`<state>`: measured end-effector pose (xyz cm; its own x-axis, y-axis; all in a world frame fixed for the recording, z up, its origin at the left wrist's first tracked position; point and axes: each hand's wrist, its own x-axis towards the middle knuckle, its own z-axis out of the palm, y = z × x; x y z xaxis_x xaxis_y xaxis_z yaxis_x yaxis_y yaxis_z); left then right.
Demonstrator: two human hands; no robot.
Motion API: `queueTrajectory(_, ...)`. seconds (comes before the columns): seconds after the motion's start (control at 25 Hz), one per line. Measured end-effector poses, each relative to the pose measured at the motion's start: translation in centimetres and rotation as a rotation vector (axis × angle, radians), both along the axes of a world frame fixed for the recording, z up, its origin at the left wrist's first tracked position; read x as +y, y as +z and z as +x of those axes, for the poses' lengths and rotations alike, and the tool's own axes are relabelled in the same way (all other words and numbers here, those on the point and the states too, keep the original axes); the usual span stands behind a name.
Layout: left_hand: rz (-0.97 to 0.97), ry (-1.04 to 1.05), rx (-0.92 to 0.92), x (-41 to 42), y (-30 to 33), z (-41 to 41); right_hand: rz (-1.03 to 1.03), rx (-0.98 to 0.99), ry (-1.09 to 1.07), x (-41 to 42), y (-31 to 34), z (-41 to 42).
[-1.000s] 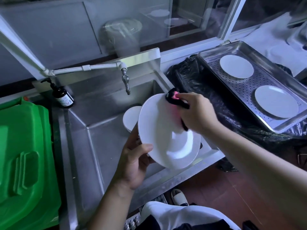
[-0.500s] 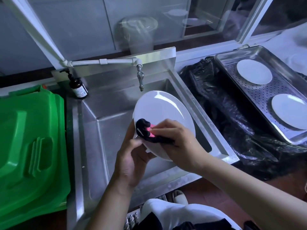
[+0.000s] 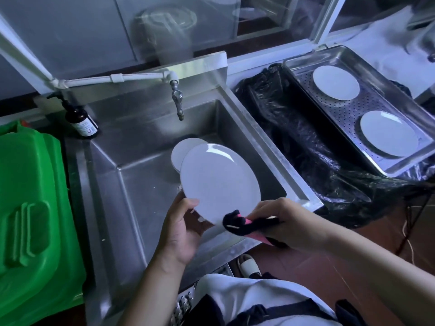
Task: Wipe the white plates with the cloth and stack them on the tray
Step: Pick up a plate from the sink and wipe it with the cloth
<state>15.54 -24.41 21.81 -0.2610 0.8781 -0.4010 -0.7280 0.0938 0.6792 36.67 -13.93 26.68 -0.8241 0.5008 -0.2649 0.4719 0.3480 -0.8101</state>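
Holding the white plate (image 3: 219, 182) tilted over the sink (image 3: 131, 184), my left hand (image 3: 181, 231) grips its near rim while my right hand (image 3: 289, 222) pinches the cloth (image 3: 244, 225). Half a second ago the cloth rubbed mid-plate; now it has slid to the bottom edge, so this face looks nearly done. Another plate (image 3: 182, 152) waits behind. Rightward, the tray (image 3: 353, 109), beyond the black bag (image 3: 294, 142), holds two plates well apart.
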Motion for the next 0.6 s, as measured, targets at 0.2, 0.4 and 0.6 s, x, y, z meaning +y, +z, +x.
queueTrajectory(0.2, -0.126, 0.011, 0.016, -1.0, -2.1, -0.6, 0.292, -0.306, -0.193, 3.1, -4.4, 5.2)
queueTrajectory(0.4, -0.140, 0.008, 0.065, -2.7, -2.3, -1.1, 0.625, -0.402, -0.275, 2.5, -14.7, 8.0)
queueTrajectory(0.6, -0.097, -0.032, 0.032, -3.7, -2.1, -0.7, 0.492, -0.452, -0.315, -1.0, -17.7, 9.3)
